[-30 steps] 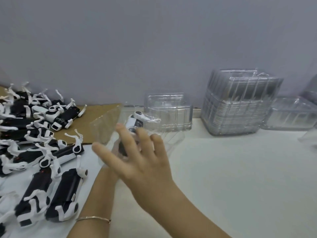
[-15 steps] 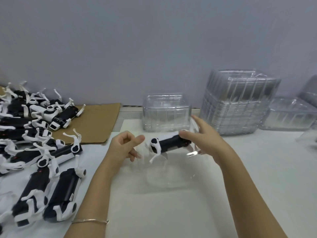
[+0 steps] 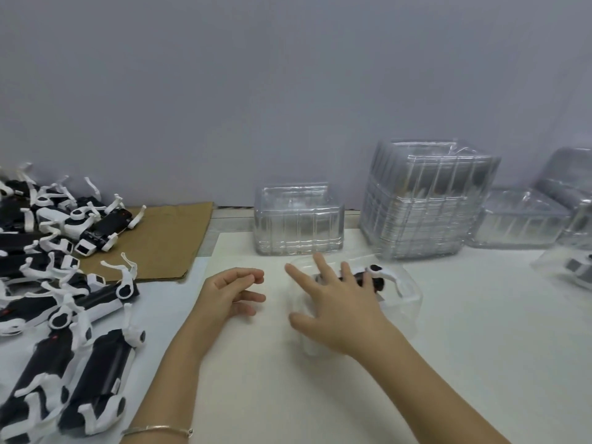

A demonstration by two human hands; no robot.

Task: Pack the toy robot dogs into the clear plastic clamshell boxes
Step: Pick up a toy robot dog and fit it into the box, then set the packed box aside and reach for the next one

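Observation:
A black and white toy robot dog (image 3: 375, 277) lies inside a clear plastic clamshell box (image 3: 407, 302) on the white table (image 3: 480, 347). My right hand (image 3: 336, 302) lies on top of that box with its fingers spread and straight, covering much of the dog. My left hand (image 3: 230, 293) hovers just left of it, fingers loosely curled, holding nothing. Several more robot dogs (image 3: 64, 315) lie in a pile on the left.
A tall stack of empty clamshells (image 3: 426, 200) stands at the back right, a shorter stack (image 3: 298, 219) behind my hands, and more boxes (image 3: 519, 219) at far right, one (image 3: 570, 267) holding a dog. Brown cardboard (image 3: 166, 238) lies at back left.
The dog, held in my right hand above the table half a second ago, now lies in the clamshell. My right hand has flattened onto the box. My left hand let go and drew back.

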